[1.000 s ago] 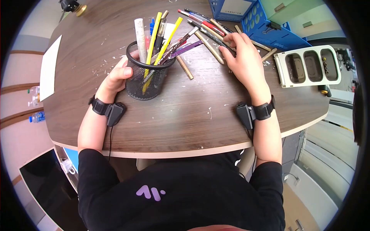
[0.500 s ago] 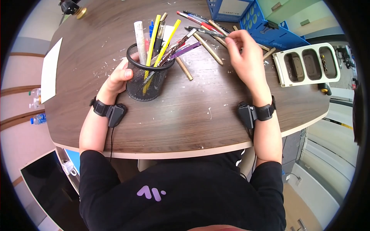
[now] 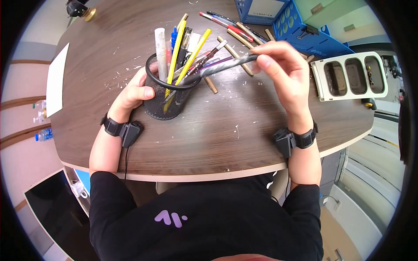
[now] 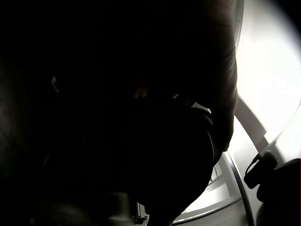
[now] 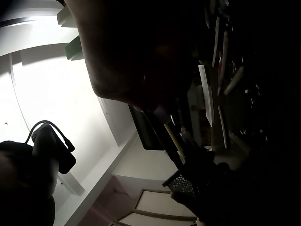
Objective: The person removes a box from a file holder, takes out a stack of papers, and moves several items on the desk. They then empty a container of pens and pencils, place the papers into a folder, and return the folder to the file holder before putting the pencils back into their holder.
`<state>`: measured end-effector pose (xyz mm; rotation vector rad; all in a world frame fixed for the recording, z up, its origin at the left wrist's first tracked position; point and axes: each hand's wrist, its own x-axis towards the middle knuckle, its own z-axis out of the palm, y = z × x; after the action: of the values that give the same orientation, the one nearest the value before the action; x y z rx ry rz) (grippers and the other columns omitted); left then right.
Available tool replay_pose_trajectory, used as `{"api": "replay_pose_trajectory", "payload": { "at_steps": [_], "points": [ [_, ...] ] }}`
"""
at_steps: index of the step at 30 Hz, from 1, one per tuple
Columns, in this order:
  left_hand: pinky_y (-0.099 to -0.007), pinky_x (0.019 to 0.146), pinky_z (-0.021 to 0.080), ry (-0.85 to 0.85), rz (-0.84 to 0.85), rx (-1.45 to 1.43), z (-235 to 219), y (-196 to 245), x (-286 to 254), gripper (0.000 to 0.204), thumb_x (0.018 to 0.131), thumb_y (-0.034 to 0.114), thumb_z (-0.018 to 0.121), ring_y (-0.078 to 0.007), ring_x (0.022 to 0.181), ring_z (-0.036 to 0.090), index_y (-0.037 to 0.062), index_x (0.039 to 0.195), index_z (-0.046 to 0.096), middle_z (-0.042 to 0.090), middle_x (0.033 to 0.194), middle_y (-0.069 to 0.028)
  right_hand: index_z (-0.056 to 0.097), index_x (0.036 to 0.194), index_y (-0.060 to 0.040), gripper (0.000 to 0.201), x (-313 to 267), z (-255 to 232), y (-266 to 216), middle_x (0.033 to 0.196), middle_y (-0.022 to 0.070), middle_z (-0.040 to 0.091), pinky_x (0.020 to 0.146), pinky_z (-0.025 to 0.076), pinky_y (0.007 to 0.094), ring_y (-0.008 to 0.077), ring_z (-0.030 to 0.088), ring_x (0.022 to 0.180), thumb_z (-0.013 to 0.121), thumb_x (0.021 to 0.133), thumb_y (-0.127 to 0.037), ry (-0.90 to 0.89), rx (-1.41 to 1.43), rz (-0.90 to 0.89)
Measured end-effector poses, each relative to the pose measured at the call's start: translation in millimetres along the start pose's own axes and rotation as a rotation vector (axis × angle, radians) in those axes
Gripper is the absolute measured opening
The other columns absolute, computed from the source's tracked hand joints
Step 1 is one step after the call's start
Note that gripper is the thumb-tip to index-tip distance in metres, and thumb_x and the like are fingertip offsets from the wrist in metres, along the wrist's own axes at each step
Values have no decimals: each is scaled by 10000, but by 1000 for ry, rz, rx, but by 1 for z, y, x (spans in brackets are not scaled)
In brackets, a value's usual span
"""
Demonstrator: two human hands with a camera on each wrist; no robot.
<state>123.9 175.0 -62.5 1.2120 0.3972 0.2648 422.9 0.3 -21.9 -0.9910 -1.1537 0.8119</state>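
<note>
The left hand (image 3: 134, 93) grips the near left side of a black mesh cup (image 3: 163, 105), its thumb on the mesh. Yellow sticks (image 3: 176, 48), a whitish marker (image 3: 160, 54) and several pens stand in the cup. Between thumb and fingers, the right hand (image 3: 287, 74) pinches one end of a dark pen (image 3: 230, 64); the blurred other end lies over the cup's rim, and whether it is inside cannot be told. The left wrist view is mostly dark. In the right wrist view the cup (image 5: 181, 183) shows dimly beyond the hand.
Pens (image 3: 217, 19) and wooden sticks (image 3: 240, 36) lie scattered at the back, beside a blue holder (image 3: 296, 37). A white three-compartment tray (image 3: 320, 82) is on the right, a white sheet (image 3: 58, 80) at the left edge. White flecks dot the table (image 3: 204, 143).
The right hand has picked up the dark pen from the scattered pens and carried it left and nearer, to the cup. The cup has shifted slightly toward the person, with the left hand still on it.
</note>
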Motion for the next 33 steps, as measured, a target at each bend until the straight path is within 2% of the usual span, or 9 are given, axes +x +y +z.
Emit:
{"api": "replay_pose_trajectory", "payload": {
  "at_steps": [5,7,10,13,17,19,22,26,33],
  "points": [
    [-386,1151,345,2,30,-58,-1,-2,-1,1121,668,475,843,-268,1332,493,-33,1515,314,479,1462,-177,677,1234,4,326,4,10,-1,1032,98,722,764,523,259,129,666,889,639,983,-200,72,56,45],
    [-478,999,521,-80,6,-129,0,5,3,1136,723,690,742,-394,1184,605,-49,1486,339,531,1325,-319,686,1224,-14,326,6,2,10,1008,91,722,750,519,261,124,662,861,648,971,-216,147,-189,68],
    [-458,973,534,7,-38,-192,-2,5,5,1156,705,722,736,-403,1165,615,-44,1482,353,530,1337,-311,700,1197,-59,317,9,-10,21,942,95,688,734,513,277,157,643,781,687,911,-194,148,-763,89],
    [-447,974,536,-83,38,4,7,8,2,1122,744,734,693,-398,1165,615,-39,1483,357,519,1350,-313,712,1145,-43,306,7,-8,27,1036,126,665,734,518,316,214,642,802,693,895,-218,99,-964,116],
    [-449,961,544,-51,-4,-243,2,7,1,1140,712,715,736,-388,1155,618,-41,1481,362,549,1313,-297,711,1144,-52,300,7,-6,29,963,116,701,702,525,334,244,650,724,676,905,-229,76,-940,117],
    [-454,939,558,-69,9,-173,2,6,3,1148,704,733,727,-393,1110,640,-44,1472,375,578,1261,-299,712,1140,-58,295,9,-3,22,900,111,717,682,530,354,262,652,680,673,905,-233,113,-894,252],
    [-465,918,566,-145,8,-190,2,3,1,1133,711,748,706,-397,1047,666,-42,1461,396,588,1233,-313,716,1133,-83,283,11,-8,32,814,106,723,655,530,380,276,665,651,658,912,-250,163,-935,199],
    [-477,933,554,-103,-41,-283,4,5,0,1123,690,687,764,-398,1061,660,-28,1471,390,591,1234,-312,710,1136,-148,270,21,-4,35,792,115,715,664,542,402,304,701,739,640,921,-296,137,-1153,251],
    [-469,966,538,-143,-43,-220,7,8,3,1098,697,652,764,-401,1100,647,-38,1466,394,577,1269,-317,642,963,-103,176,21,5,41,833,115,706,656,543,439,337,693,778,657,919,-273,167,-1286,187]
  ]
}}
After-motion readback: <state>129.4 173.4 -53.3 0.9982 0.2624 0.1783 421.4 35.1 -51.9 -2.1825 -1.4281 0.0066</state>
